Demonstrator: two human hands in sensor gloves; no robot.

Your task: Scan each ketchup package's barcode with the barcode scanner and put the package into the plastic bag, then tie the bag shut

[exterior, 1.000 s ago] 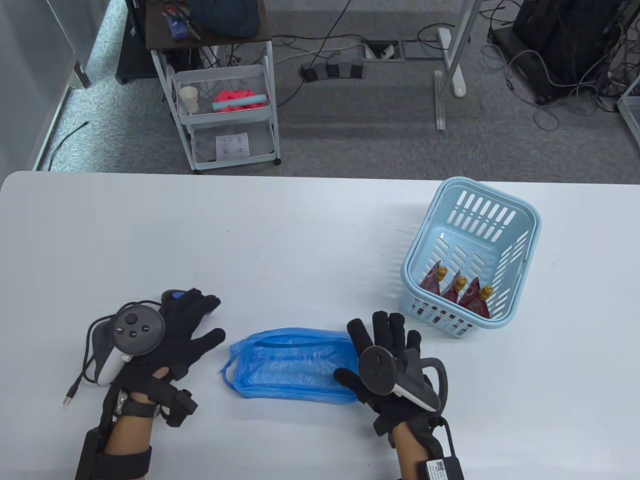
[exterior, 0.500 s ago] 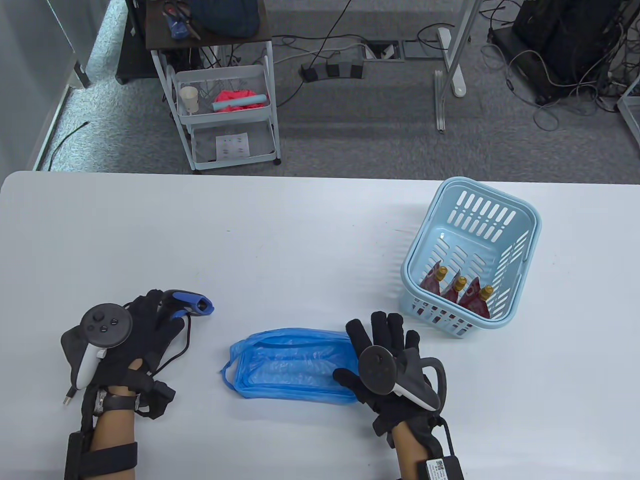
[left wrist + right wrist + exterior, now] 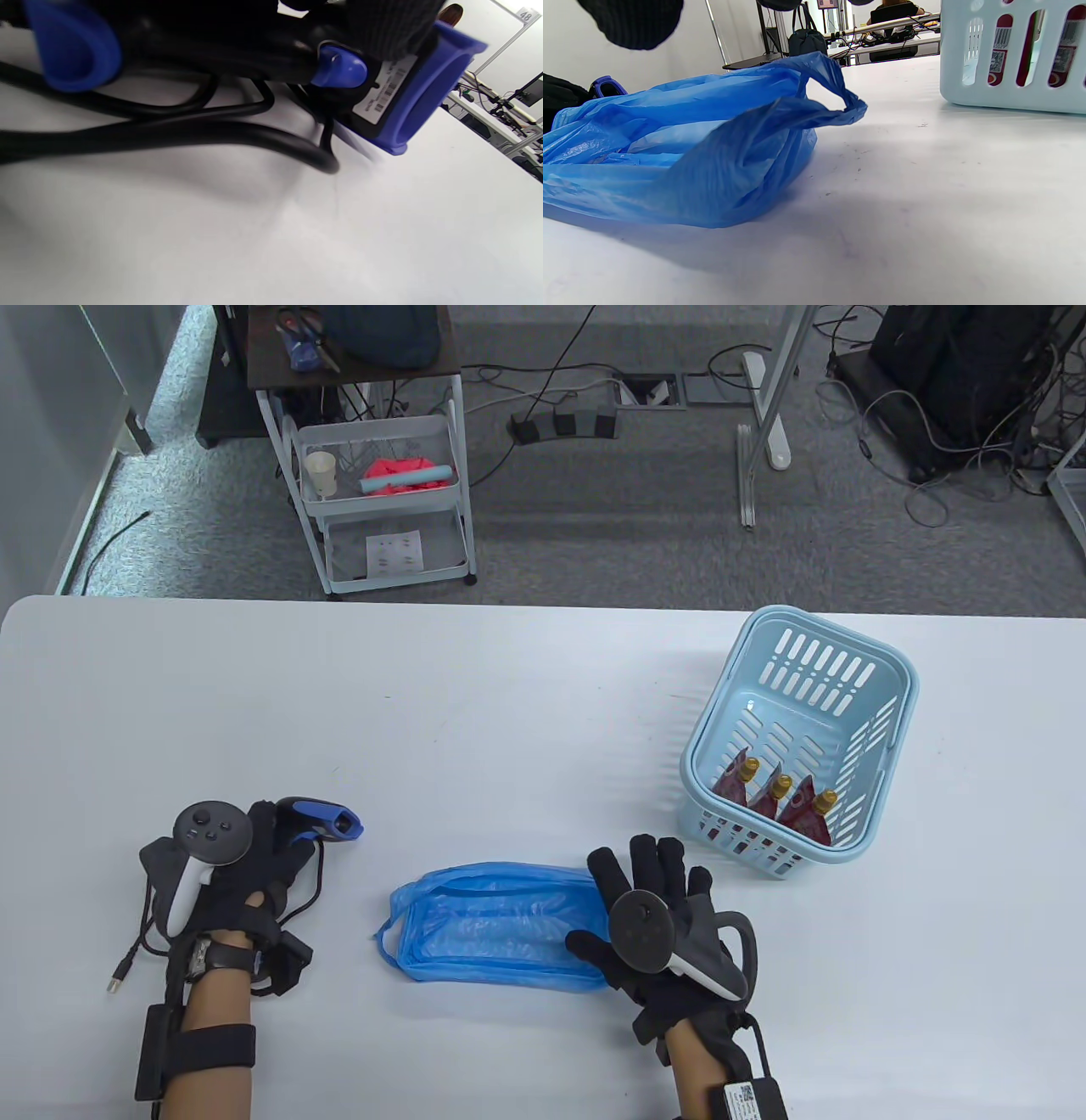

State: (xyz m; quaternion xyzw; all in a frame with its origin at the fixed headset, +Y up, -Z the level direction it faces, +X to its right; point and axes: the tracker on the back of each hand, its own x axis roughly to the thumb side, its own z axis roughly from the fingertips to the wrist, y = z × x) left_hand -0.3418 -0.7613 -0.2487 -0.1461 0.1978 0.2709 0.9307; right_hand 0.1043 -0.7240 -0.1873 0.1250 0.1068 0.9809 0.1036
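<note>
My left hand [image 3: 270, 841] grips the handle of the black and blue barcode scanner [image 3: 327, 819] at the table's front left; its nose points right. In the left wrist view the fingers [image 3: 382, 25] curl over the scanner [image 3: 407, 93] near its blue trigger. The flat blue plastic bag [image 3: 496, 920] lies at front centre. My right hand [image 3: 649, 869] lies open with spread fingers at the bag's right end. Three red ketchup packages [image 3: 774, 800] with gold caps stand in the light blue basket [image 3: 909, 677], apart from both hands. The right wrist view shows the bag [image 3: 691, 161] and the basket [image 3: 1014, 89].
The scanner's black cable [image 3: 148, 929] loops on the white table [image 3: 475, 729] under and left of my left wrist, ending in a USB plug [image 3: 114, 982]. Beyond the table's far edge stand a white trolley [image 3: 377, 500] and floor cables.
My left hand went from lying flat over the scanner to curling round its handle, drawing back left so the blue nose shows. The right hand, bag and basket have not moved.
</note>
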